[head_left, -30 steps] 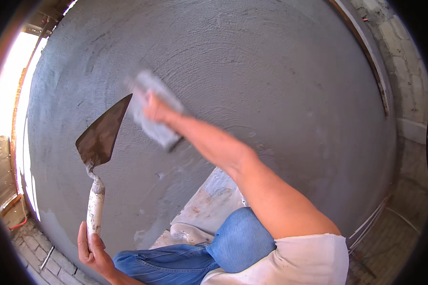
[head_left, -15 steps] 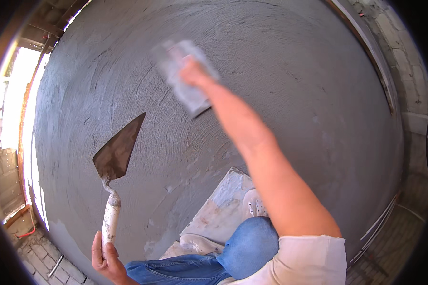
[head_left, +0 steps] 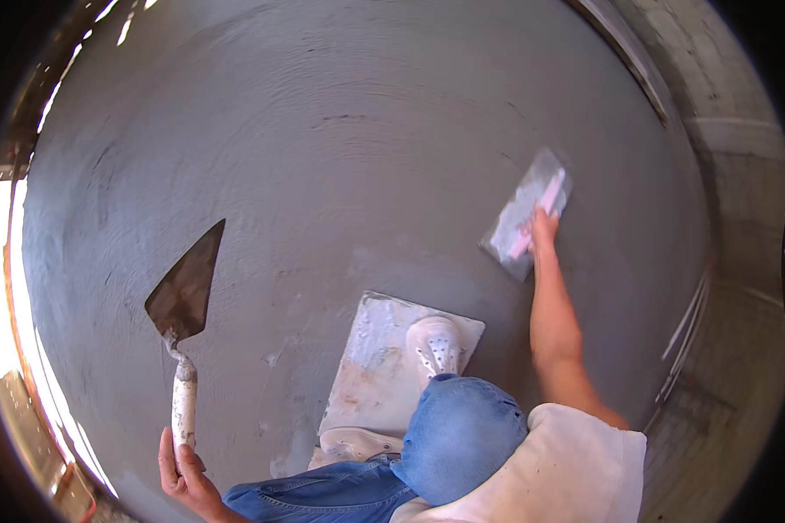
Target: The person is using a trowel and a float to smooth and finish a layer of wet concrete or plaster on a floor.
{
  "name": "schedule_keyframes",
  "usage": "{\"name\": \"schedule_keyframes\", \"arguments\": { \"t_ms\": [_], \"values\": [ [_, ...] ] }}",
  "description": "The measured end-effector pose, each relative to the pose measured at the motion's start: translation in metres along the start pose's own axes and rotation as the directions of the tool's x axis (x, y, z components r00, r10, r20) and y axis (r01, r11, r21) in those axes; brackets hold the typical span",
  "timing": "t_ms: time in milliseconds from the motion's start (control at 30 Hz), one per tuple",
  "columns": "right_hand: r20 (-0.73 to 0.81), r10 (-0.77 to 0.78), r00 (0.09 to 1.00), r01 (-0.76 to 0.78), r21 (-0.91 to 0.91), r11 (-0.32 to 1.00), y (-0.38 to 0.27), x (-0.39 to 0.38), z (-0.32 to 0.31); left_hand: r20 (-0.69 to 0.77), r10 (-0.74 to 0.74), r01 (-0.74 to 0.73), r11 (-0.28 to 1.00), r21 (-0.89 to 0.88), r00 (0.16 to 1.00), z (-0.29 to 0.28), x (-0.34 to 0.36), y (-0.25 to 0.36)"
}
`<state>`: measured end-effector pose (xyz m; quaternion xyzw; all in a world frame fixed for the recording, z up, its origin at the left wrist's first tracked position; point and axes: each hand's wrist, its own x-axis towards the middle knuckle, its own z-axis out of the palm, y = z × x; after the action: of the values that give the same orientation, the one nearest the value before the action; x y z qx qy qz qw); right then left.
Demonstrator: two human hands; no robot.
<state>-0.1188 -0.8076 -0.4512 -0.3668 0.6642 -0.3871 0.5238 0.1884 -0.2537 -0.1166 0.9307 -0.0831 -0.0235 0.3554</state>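
Observation:
My left hand (head_left: 181,475), low at the left, grips the white, mortar-spattered handle of a pointed trowel (head_left: 186,283), its dark blade tilted up and rightward. My right hand (head_left: 543,227) is wrapped round the pink handle of a rectangular finishing float (head_left: 519,200), which lies against the smoothed grey cement surface (head_left: 349,174) at the right, its outline a little blurred. Below, a pale square board (head_left: 366,349) lies on the cement with my white perforated clogs (head_left: 434,344) on it, beside my blue-jeaned knee (head_left: 458,436).
A bright opening (head_left: 0,279) with timber edging runs down the left side. A long board (head_left: 628,61) edges the cement at the upper right, beside a block wall (head_left: 728,131). Several thin rods or cables (head_left: 685,336) lie at the lower right.
The float in my right hand has swept from the upper middle down to the right, my arm swinging with it. My left hand still holds the trowel, slightly shifted.

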Motion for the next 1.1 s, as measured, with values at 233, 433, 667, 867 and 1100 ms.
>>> {"name": "schedule_keyframes", "arguments": {
  "t_ms": [233, 433, 667, 867, 1100],
  "values": [
    [-0.315, 0.210, 0.926, -0.131, 0.255, 0.958, 0.070, -0.054, -0.233, 0.048, 0.041, -0.041, 0.999, 0.005, 0.998, -0.002, 0.003, 0.007],
    [-0.059, 0.159, 0.985, -0.125, 0.382, 0.915, 0.067, -0.027, -0.192, -0.015, 0.024, -0.024, 1.000, -0.017, 1.000, 0.007, 0.001, -0.001],
    [0.364, 0.042, 0.931, -0.086, 0.106, 0.991, 0.008, -0.038, 0.071, -0.159, -0.018, 0.010, 0.999, -0.051, 0.987, 0.011, -0.003, -0.029],
    [0.754, 0.007, 0.657, -0.015, 0.004, 1.000, 0.089, -0.233, 0.249, -0.285, -0.116, 0.080, 0.987, -0.138, 0.951, -0.001, -0.011, -0.056],
    [0.953, 0.034, 0.300, 0.279, -0.122, 0.953, 0.193, -0.447, 0.265, -0.391, -0.170, 0.097, 0.975, -0.199, 0.904, -0.024, -0.031, -0.093]
  ]
}}
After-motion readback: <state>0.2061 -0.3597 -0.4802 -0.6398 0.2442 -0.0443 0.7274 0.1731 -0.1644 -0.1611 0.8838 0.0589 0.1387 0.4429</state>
